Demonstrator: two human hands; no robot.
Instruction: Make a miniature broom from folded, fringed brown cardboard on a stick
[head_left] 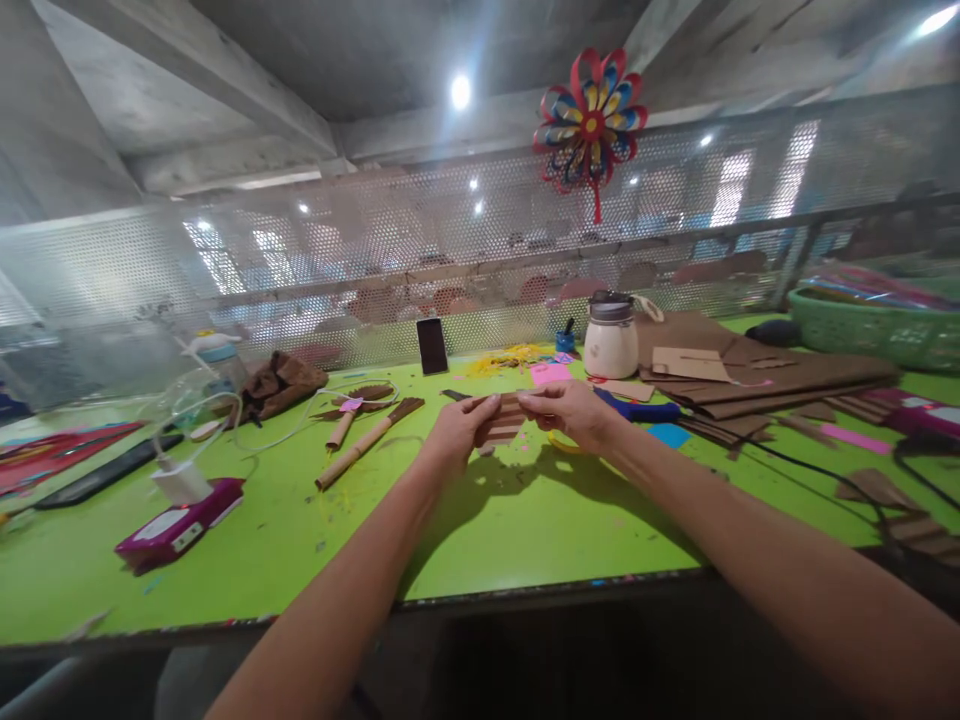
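Between both hands, a little above the green table, is a small piece of brown striped paper. My left hand pinches its left side between thumb and fingers. At its upper right, my right hand grips it too. Just behind my right hand lies a blue tool with a cord, its front end hidden by the hand. To the left of my left hand lie a rolled brown paper stick with a frayed end and a similar piece with a fan-shaped top.
A phone leans at the back, near yellow shreds and a jar. Brown paper sheets and a green basket occupy the right. A purple power strip with a white plug and cable sits front left.
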